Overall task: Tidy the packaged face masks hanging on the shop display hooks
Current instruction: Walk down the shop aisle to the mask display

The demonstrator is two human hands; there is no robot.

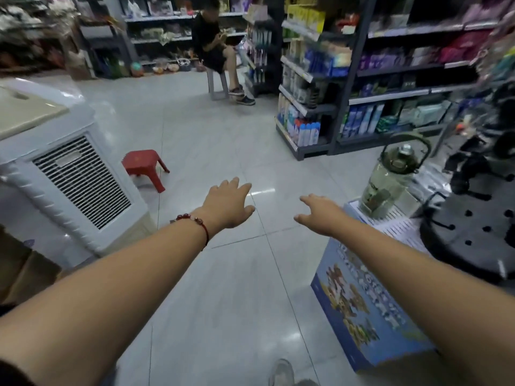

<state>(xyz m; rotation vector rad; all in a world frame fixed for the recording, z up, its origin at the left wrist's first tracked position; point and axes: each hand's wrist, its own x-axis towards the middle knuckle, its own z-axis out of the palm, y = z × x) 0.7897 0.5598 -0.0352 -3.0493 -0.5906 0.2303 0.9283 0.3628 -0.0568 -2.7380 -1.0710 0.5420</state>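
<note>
Head view: left hand & right hand both stretched over the floor, fingers relaxed, holding nothing. Masks/hooks not identifiable (blurred rack at right edge maybe). Step: approach; next needs turning to find them.

A glossy pale grey tiled floor reflects overhead light. Dark metal shelving units stocked with goods stand at right and along the back. A small red plastic stool sits beside a large white air cooler at left.
</note>
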